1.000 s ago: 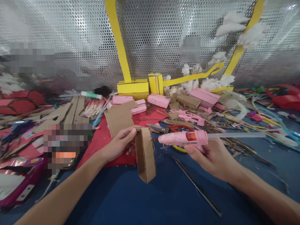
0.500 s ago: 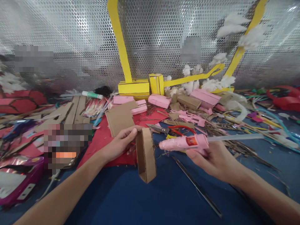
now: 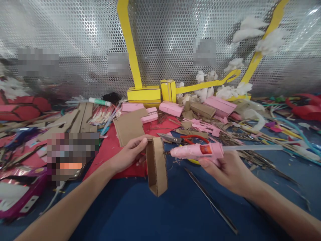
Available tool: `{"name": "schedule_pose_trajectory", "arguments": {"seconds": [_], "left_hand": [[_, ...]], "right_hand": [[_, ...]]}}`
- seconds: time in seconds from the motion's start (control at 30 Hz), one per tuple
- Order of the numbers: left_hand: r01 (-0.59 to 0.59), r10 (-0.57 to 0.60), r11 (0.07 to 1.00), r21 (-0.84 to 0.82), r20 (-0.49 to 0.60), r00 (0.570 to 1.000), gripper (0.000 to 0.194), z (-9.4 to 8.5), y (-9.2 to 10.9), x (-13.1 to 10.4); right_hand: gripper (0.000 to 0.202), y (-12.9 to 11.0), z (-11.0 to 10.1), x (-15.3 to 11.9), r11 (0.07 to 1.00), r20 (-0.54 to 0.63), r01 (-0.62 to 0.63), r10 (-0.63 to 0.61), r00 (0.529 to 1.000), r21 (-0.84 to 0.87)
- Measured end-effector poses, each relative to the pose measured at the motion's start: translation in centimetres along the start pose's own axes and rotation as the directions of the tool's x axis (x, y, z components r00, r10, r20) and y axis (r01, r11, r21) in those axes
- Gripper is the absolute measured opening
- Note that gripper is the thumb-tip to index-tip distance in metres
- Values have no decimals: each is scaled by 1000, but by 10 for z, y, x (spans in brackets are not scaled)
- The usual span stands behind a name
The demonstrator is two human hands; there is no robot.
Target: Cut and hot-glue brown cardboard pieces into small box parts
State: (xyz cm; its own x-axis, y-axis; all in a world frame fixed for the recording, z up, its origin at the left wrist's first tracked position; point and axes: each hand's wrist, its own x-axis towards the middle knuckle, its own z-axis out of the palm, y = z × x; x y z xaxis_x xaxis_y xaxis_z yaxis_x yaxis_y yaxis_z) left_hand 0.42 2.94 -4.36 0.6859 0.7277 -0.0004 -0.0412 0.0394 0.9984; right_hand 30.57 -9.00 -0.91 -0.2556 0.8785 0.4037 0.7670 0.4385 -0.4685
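Note:
My left hand (image 3: pixel 130 154) pinches the upper end of a narrow cardboard box frame (image 3: pixel 159 167), held upright with its hollow side facing left. In my right hand (image 3: pixel 227 170) is a pink-wrapped glue gun (image 3: pixel 193 151), its dark tip pointing left at the right edge of the cardboard; whether it touches is too small to tell. A long clear glue stick (image 3: pixel 253 147) sticks out of the gun's back. Behind the gun lie scissors with red handles (image 3: pixel 193 137). A flat brown cardboard piece (image 3: pixel 130 127) rests on red sheet (image 3: pixel 102 157) beyond my left hand.
A metal blade-like tool (image 3: pixel 212 199) lies on the blue table (image 3: pixel 125 214). Yellow boxes (image 3: pixel 143 94) and pink boxes (image 3: pixel 171 108) stand along the perforated metal wall (image 3: pixel 163 33). On the left are a blue glue gun (image 3: pixel 21 135) and a purple case (image 3: pixel 27 194).
The glue gun's tip has shifted slightly up and left along the cardboard's right edge. My left hand and the cardboard have barely moved.

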Motion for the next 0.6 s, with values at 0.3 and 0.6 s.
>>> {"name": "schedule_pose_trajectory", "arguments": {"seconds": [0.3, 0.6], "left_hand": [[9, -9, 1000, -1, -14, 1000, 50, 0, 0, 0], [6, -6, 1000, -9, -8, 1000, 49, 1, 1, 0]], "right_hand": [[49, -4, -2, 4, 1000, 0, 3, -3, 1000, 13], [43, 3, 4, -1, 1000, -23, -23, 23, 999, -13]]}}
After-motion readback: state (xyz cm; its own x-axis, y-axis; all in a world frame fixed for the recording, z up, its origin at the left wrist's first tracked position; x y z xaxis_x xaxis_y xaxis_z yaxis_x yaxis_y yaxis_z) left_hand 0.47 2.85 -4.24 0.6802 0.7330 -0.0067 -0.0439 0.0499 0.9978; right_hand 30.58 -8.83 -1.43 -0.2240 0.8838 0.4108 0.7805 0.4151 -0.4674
